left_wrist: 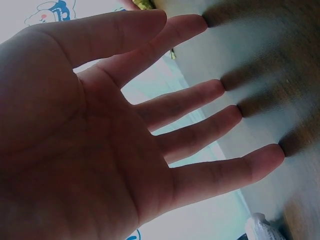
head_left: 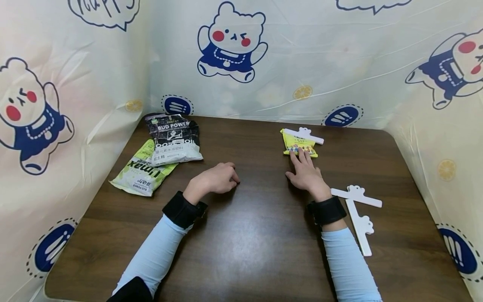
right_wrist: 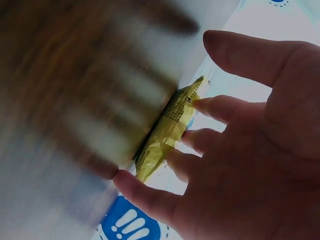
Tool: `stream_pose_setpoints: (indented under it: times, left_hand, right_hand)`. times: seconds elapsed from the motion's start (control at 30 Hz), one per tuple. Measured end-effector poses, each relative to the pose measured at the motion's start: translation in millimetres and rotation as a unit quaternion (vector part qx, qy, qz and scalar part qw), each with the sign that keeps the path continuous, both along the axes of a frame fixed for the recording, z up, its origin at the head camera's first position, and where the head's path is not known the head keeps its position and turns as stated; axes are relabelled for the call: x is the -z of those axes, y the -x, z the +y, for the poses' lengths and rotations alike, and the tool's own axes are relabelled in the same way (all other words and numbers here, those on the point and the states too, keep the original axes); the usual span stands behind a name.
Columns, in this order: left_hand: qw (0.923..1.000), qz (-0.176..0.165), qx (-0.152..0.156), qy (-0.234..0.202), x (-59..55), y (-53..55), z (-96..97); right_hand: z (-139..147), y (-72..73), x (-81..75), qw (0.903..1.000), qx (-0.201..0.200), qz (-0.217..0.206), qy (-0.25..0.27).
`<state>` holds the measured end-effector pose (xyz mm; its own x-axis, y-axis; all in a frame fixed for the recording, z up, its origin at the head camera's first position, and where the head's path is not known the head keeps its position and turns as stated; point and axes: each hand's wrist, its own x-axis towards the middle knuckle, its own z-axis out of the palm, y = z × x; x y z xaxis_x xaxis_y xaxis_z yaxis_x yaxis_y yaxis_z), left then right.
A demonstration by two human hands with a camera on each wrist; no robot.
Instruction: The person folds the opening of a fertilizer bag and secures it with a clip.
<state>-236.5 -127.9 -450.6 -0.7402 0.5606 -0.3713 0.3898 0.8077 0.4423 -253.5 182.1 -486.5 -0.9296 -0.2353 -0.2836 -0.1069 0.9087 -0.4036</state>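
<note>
A small yellow packet (head_left: 299,143) lies near the back edge of the table, with a white sealing clip (head_left: 304,135) along its far side. My right hand (head_left: 307,178) touches the packet's near edge with its fingertips, fingers extended. In the right wrist view the yellow packet (right_wrist: 170,127) sits against those fingers, and the thumb stands apart from it. My left hand (head_left: 215,178) rests on the table left of centre with nothing in it. Its fingertips (left_wrist: 265,160) meet the tabletop in the left wrist view, and the palm is bare.
At the left back, a black and white bag (head_left: 175,140) marked BUD POWER overlaps a green and white bag (head_left: 141,178). To the right of my right wrist lie two more white clips, one crosswise (head_left: 356,195) and one lengthwise (head_left: 360,226). A printed curtain (head_left: 286,84) borders the brown table (head_left: 245,260).
</note>
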Motion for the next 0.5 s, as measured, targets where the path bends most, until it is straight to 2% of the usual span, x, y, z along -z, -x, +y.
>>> stream_pose_setpoints:
  times: [0.17, 0.33, 0.43, 0.5]
  left_hand:
    - [1.0000, -0.001, 0.002, 0.001, 0.7, 1.1, -1.2]
    - [1.0000, 0.005, 0.008, 0.002, -0.7, 3.0, -2.9]
    - [0.9993, 0.031, 0.007, -0.021, -0.9, 6.0, -5.4]
    - [0.9968, 0.071, -0.007, -0.037, 0.1, 9.8, -10.1]
  right_hand:
    - [0, 0.6, 2.3, 0.9994, -0.035, 0.001, 0.008]
    - [-9, -8.3, -0.5, 0.9959, -0.090, 0.000, 0.014]
    - [-18, -16.3, -7.1, 0.9942, -0.106, -0.018, 0.006]
    - [-23, -20.2, -11.6, 0.9929, -0.112, -0.039, -0.003]
